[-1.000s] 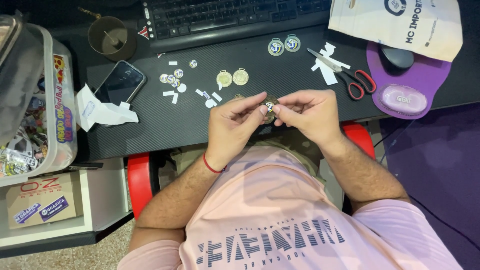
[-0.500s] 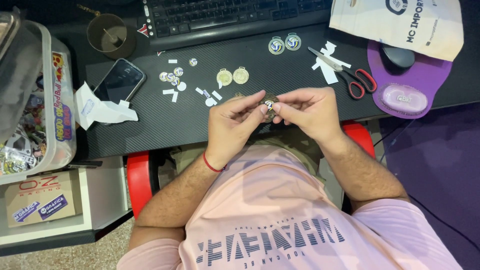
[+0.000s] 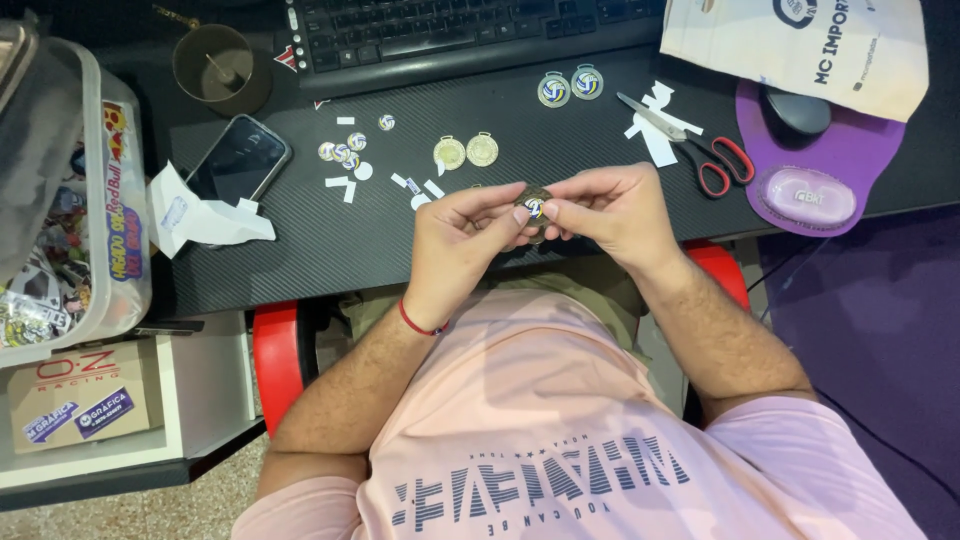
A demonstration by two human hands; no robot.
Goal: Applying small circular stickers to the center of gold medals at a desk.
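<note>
Medal pinched between left hand and right hand grip.

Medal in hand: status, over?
Left hand and right hand both pinch one medal above the desk edge. Round sticker on its face. Two bare medals beyond; nothing blocking.

Lay on desk: white printed bag top right, dark-screened phone left; brown cardboard box below.
</note>
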